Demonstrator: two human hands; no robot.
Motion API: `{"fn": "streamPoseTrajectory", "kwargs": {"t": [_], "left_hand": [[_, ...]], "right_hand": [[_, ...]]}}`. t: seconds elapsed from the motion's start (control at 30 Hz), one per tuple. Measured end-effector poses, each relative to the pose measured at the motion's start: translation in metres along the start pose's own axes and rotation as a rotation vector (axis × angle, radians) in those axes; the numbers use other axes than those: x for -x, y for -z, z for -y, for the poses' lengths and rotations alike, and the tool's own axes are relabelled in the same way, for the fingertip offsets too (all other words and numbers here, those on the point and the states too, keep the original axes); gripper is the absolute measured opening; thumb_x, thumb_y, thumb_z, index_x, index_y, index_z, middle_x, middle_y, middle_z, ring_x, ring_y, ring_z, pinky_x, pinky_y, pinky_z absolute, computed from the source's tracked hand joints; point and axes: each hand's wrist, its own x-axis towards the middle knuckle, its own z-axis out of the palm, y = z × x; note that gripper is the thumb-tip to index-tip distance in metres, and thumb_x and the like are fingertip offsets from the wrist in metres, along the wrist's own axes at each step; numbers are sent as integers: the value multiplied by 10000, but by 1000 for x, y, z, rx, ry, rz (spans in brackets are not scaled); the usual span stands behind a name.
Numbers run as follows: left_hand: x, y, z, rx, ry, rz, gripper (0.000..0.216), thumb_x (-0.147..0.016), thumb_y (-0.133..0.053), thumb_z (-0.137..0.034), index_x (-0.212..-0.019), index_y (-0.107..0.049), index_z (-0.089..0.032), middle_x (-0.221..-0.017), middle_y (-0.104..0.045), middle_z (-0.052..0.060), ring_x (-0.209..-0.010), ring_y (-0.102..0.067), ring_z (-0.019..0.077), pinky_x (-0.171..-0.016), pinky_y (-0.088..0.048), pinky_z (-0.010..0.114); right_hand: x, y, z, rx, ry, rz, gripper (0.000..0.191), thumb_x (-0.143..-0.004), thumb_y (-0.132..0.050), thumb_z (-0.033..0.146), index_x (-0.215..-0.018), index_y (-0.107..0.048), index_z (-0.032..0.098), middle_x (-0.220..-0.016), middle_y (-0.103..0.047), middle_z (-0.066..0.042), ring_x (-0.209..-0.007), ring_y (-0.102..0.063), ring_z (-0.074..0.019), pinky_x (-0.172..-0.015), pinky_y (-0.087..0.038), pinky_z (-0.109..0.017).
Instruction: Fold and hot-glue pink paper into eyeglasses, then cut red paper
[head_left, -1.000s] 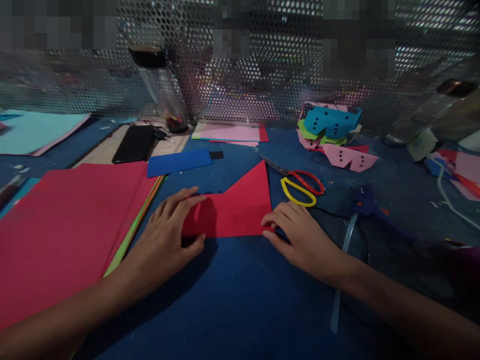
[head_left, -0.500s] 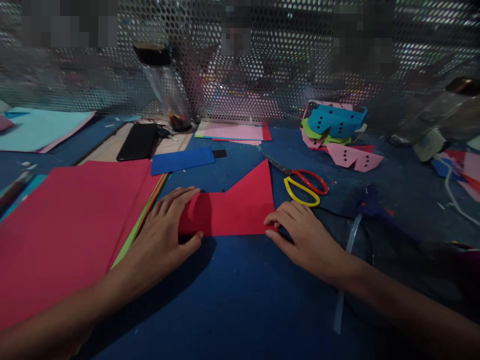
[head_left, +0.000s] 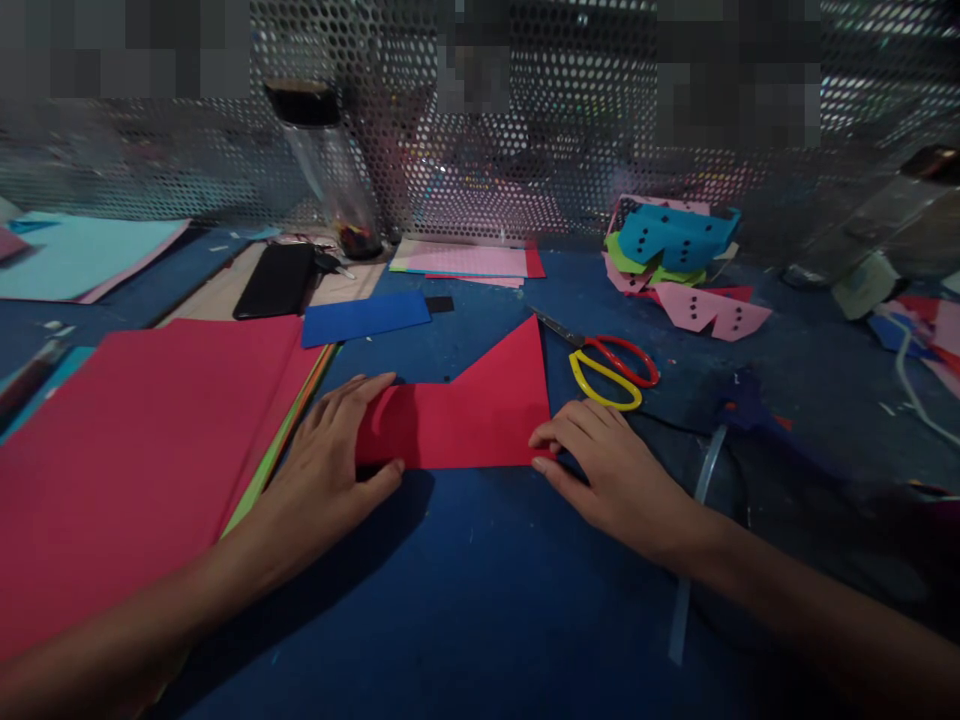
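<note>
Hands (head_left: pixel 330 450) touch red paper (head_left: pixel 465 425) lying crosswise, peak pointing away, left spread, right pinching a corner.

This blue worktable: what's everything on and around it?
Flat peaked paper piece: one, red, centre
Metal-bladed scissors: one, red and yellow handles, right of centre
Large paper stack: one, red-topped, left
Broad paper sheets: several, pale blue uppermost, far left
Rectangular phone-like slab: one, black, back left
Rectangular strip: one, blue, left of centre
Small paper stack: one, pink-topped, back centre
Dotted cut-paper shapes: several, blue, green, pink, back right
Cylindrical bottles: two, clear, dark-capped, back left, far right
Apparent glue gun: one, dark blue, right
Cable: one, white, far right
Paper pieces: several, red, pink, blue, far right
Perforated metal screen: one, grey, behind
Tabletop: one, blue, underneath
Left hand: one, on the peaked paper's left end
Right hand: one, at its right end
</note>
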Motion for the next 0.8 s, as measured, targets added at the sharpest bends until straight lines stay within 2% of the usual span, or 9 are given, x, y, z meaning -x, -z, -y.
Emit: {"fn": "streamPoseTrajectory", "kwargs": {"t": [0.4,0.8], "left_hand": [[1,3,-1,46,30,8,710,-865,-580,-387,-1526,-341,-288,-1540,-449,93,-1438,-388,397,-1151,-364,622],[1,1,9,49,29,-22,746,-840,-601,-402,-1528,-343,-274,-1533,-454,94,-1434,-406,373,-1163,-369,597]], "right_hand": [[0,1,1,15,-4,6,99,-983,-595,252,-1059,-643,209,-1048,-652,-62,-1021,-566,-250,-906,-410,-404],[0,0,1,19,-3,7,91,-981,-598,245,-1055,-640,212,-1051,-649,-65,-1018,-566,-254,-908,-420,-413]]}}
